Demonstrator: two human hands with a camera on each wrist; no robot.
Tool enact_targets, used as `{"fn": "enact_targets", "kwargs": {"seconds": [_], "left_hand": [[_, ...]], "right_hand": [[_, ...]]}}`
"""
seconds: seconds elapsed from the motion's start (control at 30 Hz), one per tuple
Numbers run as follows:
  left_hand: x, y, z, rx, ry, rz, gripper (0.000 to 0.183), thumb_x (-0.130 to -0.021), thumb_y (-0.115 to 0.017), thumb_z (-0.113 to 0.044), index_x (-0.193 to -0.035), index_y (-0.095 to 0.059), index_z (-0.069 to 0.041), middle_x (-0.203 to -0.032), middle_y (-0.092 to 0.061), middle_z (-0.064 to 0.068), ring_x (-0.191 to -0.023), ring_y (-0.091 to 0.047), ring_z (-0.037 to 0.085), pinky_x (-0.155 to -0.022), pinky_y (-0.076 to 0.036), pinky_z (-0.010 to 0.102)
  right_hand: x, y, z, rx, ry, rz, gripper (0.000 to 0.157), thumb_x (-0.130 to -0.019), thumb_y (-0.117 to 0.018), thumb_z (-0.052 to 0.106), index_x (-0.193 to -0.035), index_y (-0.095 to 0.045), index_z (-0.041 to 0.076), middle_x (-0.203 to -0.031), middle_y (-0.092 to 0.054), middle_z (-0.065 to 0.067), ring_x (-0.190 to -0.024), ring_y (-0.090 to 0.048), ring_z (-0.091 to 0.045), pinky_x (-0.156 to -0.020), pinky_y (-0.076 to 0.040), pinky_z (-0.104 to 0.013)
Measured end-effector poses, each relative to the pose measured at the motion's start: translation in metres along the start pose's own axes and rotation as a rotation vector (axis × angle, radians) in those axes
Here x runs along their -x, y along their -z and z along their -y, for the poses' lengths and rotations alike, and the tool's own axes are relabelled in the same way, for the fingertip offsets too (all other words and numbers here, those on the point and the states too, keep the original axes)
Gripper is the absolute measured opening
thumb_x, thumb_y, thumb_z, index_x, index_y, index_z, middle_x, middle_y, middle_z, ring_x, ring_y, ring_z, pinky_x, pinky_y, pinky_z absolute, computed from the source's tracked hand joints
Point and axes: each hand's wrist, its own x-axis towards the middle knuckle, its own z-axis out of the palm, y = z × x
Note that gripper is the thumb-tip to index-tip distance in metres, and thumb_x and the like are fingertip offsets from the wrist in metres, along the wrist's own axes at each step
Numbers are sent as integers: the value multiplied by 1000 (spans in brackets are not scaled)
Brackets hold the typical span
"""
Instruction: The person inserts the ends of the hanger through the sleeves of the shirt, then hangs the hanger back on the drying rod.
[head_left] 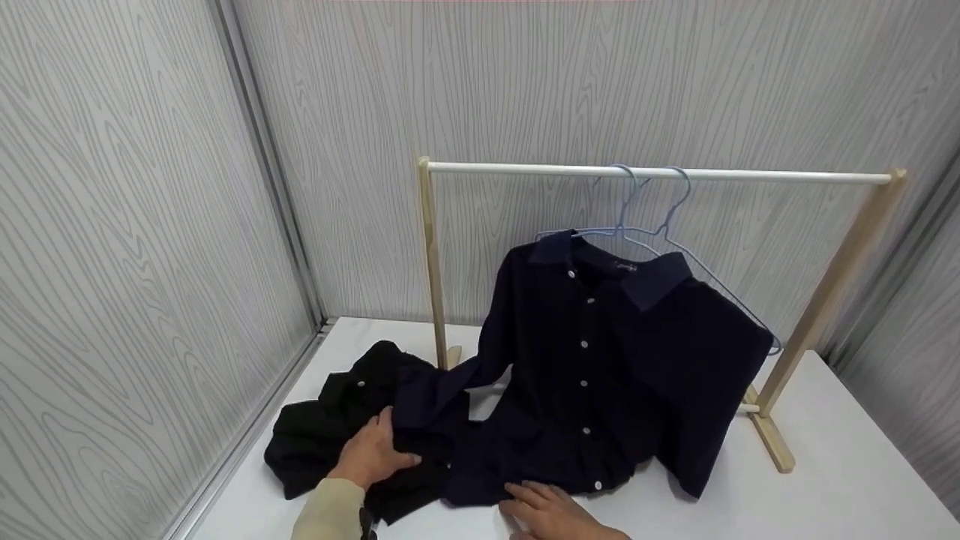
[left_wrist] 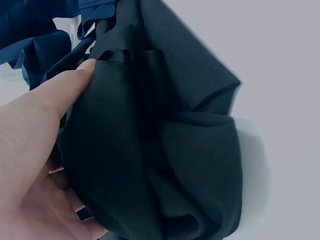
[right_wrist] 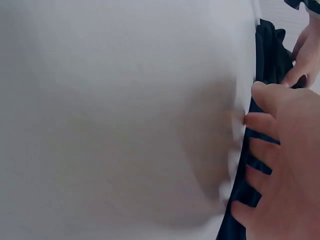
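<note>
A navy button-up shirt [head_left: 551, 360] hangs on a blue wire hanger [head_left: 660, 234], its lower part spread on the white table. To its left lies a crumpled black garment [head_left: 315, 435] with a white button, partly under the navy sleeve [head_left: 427, 401]. My left hand [head_left: 375, 450] grips the black garment; in the left wrist view the thumb [left_wrist: 75, 85] lies along one side of the cloth [left_wrist: 150, 150] and the fingers curl at the other. At the navy shirt's bottom edge, my right hand [head_left: 551, 514] rests with fingers extended, as the right wrist view of the fingers [right_wrist: 262, 150] confirms.
A rack with a white rail [head_left: 510, 169] and wooden posts [head_left: 832, 300] stands behind the clothes, its right foot [head_left: 772, 442] on the table [head_left: 847, 465]. A second blue hanger hook [head_left: 626, 180] is on the rail. Grey wood-grain panels [head_left: 337, 90] enclose the table.
</note>
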Motion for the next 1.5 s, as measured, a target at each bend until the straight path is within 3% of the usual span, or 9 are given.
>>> {"fn": "enact_targets", "kwargs": {"seconds": [0.17,0.37,0.6,0.7,0.9,1.1,1.2,1.37,1.5], "left_hand": [[-1,1,3,1,33,11,89,-66,-78,-32,-132,-33,9,-130,-43,27,-119,-42,39,-97,-34,47],[2,4,0,-10,21,93,73,-68,-74,-23,-125,-43,10,-125,-49,25,-116,-46,38,-95,-37,47],[10,8,-3,33,39,160,53,-74,-65,-21,-118,-52,5,-119,-55,22,-107,-51,40,-86,-42,49],[13,10,-5,146,40,220,58,-77,-60,-26,-122,-48,7,-125,-49,24,-115,-45,41,-92,-37,51],[20,10,-16,580,128,399,72,-79,-54,-29,-137,-26,5,-143,-26,22,-125,-31,34,-100,-28,48],[24,8,-24,831,129,426,60,-75,-51,-22,-131,-37,-5,-134,-31,12,-109,-37,26,-88,-32,35],[24,4,-29,878,68,438,44,-73,-51,-18,-116,-48,-9,-122,-42,7,-102,-43,22,-82,-34,30],[23,-10,-44,833,-108,427,25,-75,-50,-12,-100,-55,-12,-104,-53,2,-93,-48,18,-78,-35,29],[25,-18,-59,698,-198,311,34,-76,-51,-13,-110,-56,-17,-112,-54,0,-100,-47,18,-86,-34,34]], "right_hand": [[-5,10,-7,-37,-207,98,53,-91,-43,45,-131,-44,10,-139,-39,-9,-125,-38,-31,-90,-36,-56],[-9,8,-13,-104,-401,72,59,-90,-46,42,-133,-40,3,-140,-37,-13,-128,-33,-34,-97,-30,-55],[-16,2,-14,-110,-488,49,58,-89,-47,33,-136,-34,3,-140,-36,-15,-128,-32,-36,-98,-28,-56],[-18,2,-16,-114,-531,34,55,-88,-45,28,-137,-33,4,-140,-36,-15,-128,-32,-36,-99,-27,-56],[-20,-3,-21,-73,-598,1,55,-87,-44,26,-137,-34,5,-139,-38,-15,-128,-33,-34,-98,-28,-56],[-19,-6,-24,-94,-601,-62,53,-88,-46,24,-135,-35,4,-137,-39,-17,-126,-35,-36,-96,-28,-58],[-18,-3,-24,-146,-558,-115,51,-88,-50,21,-134,-37,3,-134,-39,-20,-123,-37,-39,-94,-30,-58],[-18,5,-20,-196,-464,-265,46,-81,-51,5,-127,-45,5,-127,-44,-16,-113,-45,-35,-88,-39,-50],[-24,14,-11,-242,-393,-384,37,-80,-51,0,-115,-53,10,-113,-49,-1,-103,-50,-17,-85,-44,-37]]}}
